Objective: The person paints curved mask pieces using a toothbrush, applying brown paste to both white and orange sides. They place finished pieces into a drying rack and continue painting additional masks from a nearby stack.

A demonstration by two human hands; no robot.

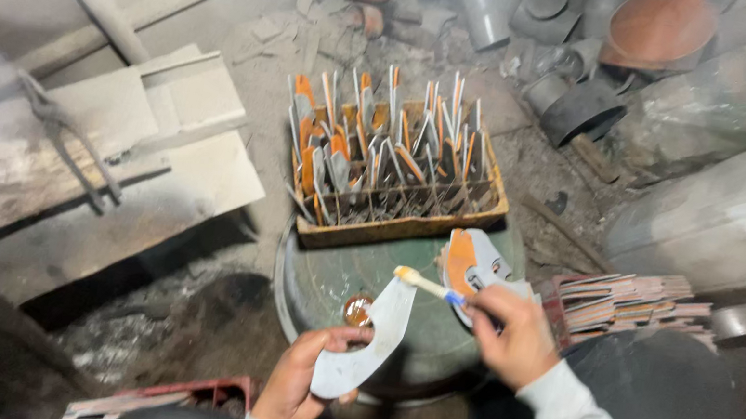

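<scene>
My left hand (298,386) grips curved grey metal blank (368,345) by lower end, above green drum top (334,282). My right hand (511,331) pinches small brush (426,285), tip touching blank's upper end. Judgement: keep blank steady, stroke thin and even, stay off fingers. Count: one blank in hand, one brush, one wooden crate (400,228) packed with coated pieces, too many to count; one stack (618,302) beside.

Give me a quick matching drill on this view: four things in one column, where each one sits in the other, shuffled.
1. curved blade
2. brush
3. wooden crate
4. stacked flat pieces

a. on the green drum, packed with upright blades
b. in the right hand
c. in the left hand
d. right of the drum

Pairs: 1-c, 2-b, 3-a, 4-d
</scene>
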